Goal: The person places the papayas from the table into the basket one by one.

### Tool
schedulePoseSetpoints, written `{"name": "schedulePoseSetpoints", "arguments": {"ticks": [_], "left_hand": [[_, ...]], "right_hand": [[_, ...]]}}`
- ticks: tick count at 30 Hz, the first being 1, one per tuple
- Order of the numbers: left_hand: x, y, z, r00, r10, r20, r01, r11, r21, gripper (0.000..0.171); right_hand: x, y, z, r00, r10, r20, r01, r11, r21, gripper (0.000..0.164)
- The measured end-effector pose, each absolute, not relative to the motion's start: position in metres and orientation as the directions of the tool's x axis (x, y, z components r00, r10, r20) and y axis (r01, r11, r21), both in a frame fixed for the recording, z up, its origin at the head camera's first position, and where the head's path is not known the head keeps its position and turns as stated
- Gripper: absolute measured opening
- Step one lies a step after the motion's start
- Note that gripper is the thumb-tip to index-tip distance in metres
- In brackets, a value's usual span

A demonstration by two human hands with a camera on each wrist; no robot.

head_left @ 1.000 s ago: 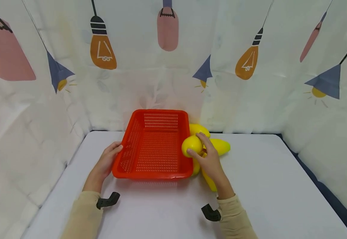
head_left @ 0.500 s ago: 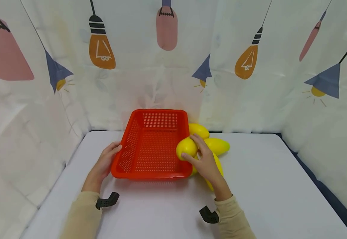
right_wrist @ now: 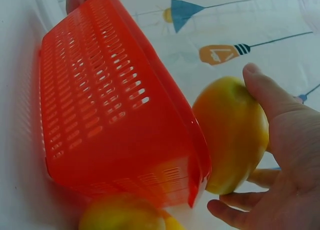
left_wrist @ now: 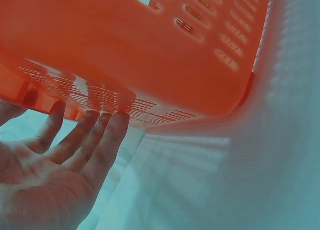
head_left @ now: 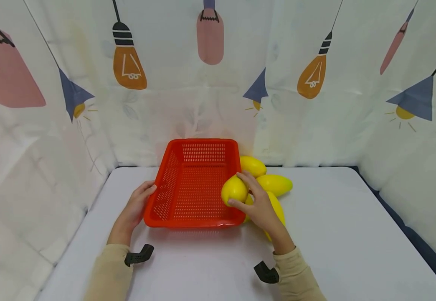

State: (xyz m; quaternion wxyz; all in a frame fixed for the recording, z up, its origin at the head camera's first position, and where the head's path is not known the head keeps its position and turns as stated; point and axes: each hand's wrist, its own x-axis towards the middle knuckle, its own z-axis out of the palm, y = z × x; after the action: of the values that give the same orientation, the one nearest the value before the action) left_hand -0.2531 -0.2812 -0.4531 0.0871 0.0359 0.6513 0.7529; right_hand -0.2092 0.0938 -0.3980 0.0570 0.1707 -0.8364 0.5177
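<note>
A red plastic basket (head_left: pixel 199 184) with slotted walls stands on the white table, bare inside. My left hand (head_left: pixel 135 207) holds its left side, thumb at the rim; in the left wrist view the fingertips (left_wrist: pixel 118 121) press against the slotted wall from outside. My right hand (head_left: pixel 257 205) grips a yellow mango (head_left: pixel 234 190) between thumb and fingers, over the basket's right rim. The right wrist view shows this mango (right_wrist: pixel 232 132) right at the rim's outer edge. Several more yellow mangoes (head_left: pixel 274 184) lie against and beside the basket's right side, partly hidden by my right hand.
A white table (head_left: pixel 353 234) spreads beneath everything, with a dark edge along its right side. White cloth walls (head_left: pixel 218 108) printed with lamps and bulbs rise behind and at both sides. Each wrist carries a small black mount (head_left: pixel 140 254).
My right hand has shifted slightly left and down with the mango, bringing it over the basket's right rim. My left hand keeps its hold on the basket's left side.
</note>
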Motion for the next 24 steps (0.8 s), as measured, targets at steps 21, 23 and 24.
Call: {"name": "schedulePoseSetpoints", "arguments": {"ticks": [21, 23, 24], "left_hand": [[-0.2538, -0.2799, -0.4505, -0.981, 0.187, -0.049, -0.072, -0.12, 0.99, 0.026], [-0.2538, -0.2805, -0.4506, -0.981, 0.188, -0.055, -0.079, -0.124, 0.989, 0.024], [-0.2536, -0.2807, -0.4506, -0.98, 0.189, -0.058, -0.082, -0.125, 0.989, 0.024]], "right_hand": [[-0.2109, 0.0919, -0.4006, -0.944, -0.281, 0.173, -0.297, 0.499, -0.814, 0.074], [-0.2106, 0.0934, -0.4005, -0.942, -0.28, 0.183, -0.305, 0.492, -0.815, 0.074], [-0.2105, 0.0947, -0.4005, -0.94, -0.279, 0.196, -0.314, 0.487, -0.815, 0.073]]}}
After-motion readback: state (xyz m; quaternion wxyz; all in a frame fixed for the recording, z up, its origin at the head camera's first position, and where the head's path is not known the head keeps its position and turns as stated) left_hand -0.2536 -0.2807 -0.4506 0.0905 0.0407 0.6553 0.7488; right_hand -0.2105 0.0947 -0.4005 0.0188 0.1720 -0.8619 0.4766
